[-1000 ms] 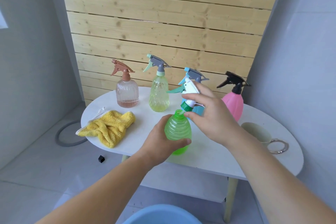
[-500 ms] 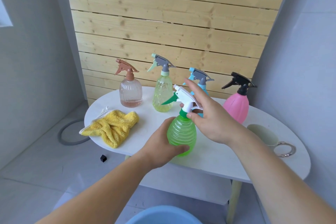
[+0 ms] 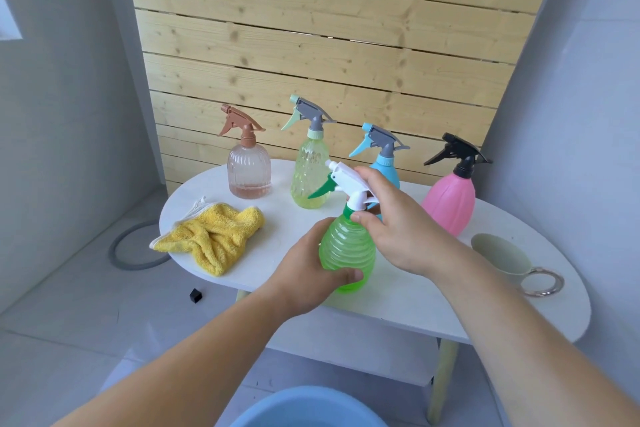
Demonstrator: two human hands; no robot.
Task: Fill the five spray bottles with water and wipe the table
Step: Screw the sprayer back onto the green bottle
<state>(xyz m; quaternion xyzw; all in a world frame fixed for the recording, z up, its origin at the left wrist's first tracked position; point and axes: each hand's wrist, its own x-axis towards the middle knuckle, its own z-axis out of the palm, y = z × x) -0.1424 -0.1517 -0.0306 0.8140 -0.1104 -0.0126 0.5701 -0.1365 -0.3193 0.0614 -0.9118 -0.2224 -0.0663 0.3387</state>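
Hands on green spray bottle (image 3: pixel 346 253), near front edge of white table (image 3: pixel 415 302).

Gripped the ribbed body with left hand (image 3: pixel 304 274), fingers and thumb curled round it, bottle upright on the table. Pinched the neck just under white trigger head (image 3: pixel 346 177) with right hand (image 3: pixel 398 229), thumb and fingers closed on it. Noted behind, in a row, clear brown-topped bottle (image 3: pixel 249 170), yellow-green bottle (image 3: pixel 310 177), blue bottle (image 3: pixel 384 166) and pink bottle (image 3: pixel 448 201); at left end yellow cloth (image 3: pixel 211 236), at right end pale cup (image 3: pixel 498 256).

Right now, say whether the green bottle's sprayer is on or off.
On: white sprayer sits on the green bottle's neck; whether screwed tight, cannot tell.
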